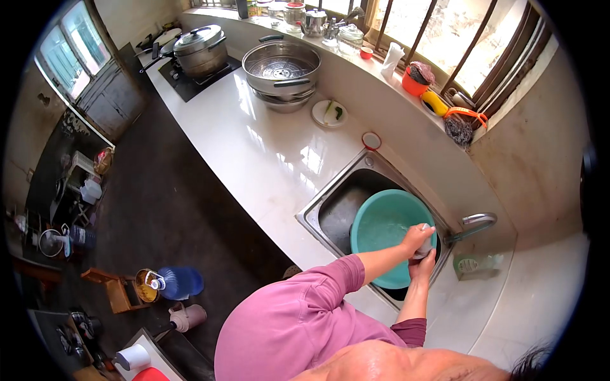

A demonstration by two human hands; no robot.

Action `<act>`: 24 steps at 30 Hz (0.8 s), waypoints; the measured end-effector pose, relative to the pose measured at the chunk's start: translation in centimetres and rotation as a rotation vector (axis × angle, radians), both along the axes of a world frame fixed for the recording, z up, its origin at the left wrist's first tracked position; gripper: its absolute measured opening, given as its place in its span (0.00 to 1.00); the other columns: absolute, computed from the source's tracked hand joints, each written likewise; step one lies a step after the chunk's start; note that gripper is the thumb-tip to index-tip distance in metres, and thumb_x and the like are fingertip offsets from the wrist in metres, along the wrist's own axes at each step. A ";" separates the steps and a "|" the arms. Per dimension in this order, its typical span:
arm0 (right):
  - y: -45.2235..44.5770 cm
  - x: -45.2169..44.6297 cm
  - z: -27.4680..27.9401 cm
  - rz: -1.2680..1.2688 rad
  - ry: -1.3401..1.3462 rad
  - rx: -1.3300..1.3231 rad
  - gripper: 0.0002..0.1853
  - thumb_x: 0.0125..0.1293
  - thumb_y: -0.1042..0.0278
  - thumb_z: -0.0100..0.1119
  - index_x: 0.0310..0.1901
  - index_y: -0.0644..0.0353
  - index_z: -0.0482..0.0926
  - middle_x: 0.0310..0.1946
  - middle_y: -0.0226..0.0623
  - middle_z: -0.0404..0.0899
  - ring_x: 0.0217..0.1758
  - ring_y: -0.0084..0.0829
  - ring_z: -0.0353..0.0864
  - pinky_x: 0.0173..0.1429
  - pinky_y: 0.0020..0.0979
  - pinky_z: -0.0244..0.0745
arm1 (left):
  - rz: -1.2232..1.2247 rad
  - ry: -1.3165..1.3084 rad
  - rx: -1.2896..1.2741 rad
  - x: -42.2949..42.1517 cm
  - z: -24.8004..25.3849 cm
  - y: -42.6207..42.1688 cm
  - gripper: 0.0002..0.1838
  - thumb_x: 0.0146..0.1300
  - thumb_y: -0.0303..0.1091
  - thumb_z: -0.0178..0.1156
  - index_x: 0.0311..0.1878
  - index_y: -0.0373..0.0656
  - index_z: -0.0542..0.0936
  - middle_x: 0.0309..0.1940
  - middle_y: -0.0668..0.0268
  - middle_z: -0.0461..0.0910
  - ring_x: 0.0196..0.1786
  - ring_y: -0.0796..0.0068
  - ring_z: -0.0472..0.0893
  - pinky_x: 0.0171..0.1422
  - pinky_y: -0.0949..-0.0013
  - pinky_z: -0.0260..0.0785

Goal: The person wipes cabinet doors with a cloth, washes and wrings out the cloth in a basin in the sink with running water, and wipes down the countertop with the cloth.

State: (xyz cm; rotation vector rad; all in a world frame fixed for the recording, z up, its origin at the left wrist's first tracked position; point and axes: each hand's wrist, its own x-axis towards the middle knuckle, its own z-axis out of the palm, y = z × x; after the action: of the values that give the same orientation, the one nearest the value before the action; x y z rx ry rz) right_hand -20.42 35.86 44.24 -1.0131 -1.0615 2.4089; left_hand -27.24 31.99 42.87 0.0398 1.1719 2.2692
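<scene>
My left hand [415, 240] and my right hand [421, 267] come together over the right side of a teal basin [362, 219]. Between them they hold a small whitish, glassy vessel [422, 250]; the fingers cover much of it, so its exact kind is hard to make out. The left fingers wrap it from above, and the right hand closes on its lower side. Clear water seems to lie in the basin, which sits tilted in a steel sink [330, 213]. Just right of my hands is the curved faucet [476, 221].
A green-tinted bottle [473, 265] lies right of the sink. A red-rimmed round lid [371, 140] and a white plate with green bits [323, 120] are behind it. Steamer pots [279, 66] and a lidded pot [200, 54] stand farther left. Jars and a scrubber [459, 130] line the sill.
</scene>
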 end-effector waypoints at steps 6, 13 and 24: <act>4.1 1.8 -4.8 0.237 0.049 0.060 0.16 0.65 0.56 0.35 0.44 0.57 0.67 0.37 0.34 0.70 0.35 0.29 0.71 0.33 0.28 0.68 | -0.052 -0.140 0.136 -0.7 -0.2 -0.2 0.13 0.55 0.42 0.56 0.25 0.43 0.72 0.21 0.68 0.72 0.22 0.78 0.69 0.26 0.71 0.62; -0.8 2.2 1.2 0.233 0.054 1.391 0.24 0.63 0.55 0.42 0.58 0.58 0.62 0.62 0.44 0.49 0.64 0.41 0.52 0.62 0.38 0.53 | -0.161 -0.707 0.178 -0.9 -2.2 0.4 0.11 0.59 0.40 0.52 0.30 0.42 0.72 0.25 0.62 0.75 0.24 0.68 0.76 0.30 0.63 0.72; 3.6 -1.5 -2.6 0.166 0.310 0.401 0.15 0.65 0.59 0.35 0.41 0.59 0.70 0.38 0.33 0.72 0.42 0.27 0.72 0.45 0.29 0.69 | 0.331 0.230 -0.028 0.8 0.2 2.3 0.19 0.61 0.42 0.51 0.18 0.40 0.70 0.17 0.67 0.72 0.25 0.77 0.72 0.32 0.71 0.64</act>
State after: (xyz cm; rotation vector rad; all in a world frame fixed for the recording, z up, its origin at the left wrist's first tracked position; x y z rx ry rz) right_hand -21.89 39.46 41.68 -0.4181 -1.4717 2.2417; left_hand -26.45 34.34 43.05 0.1053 1.4166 2.5896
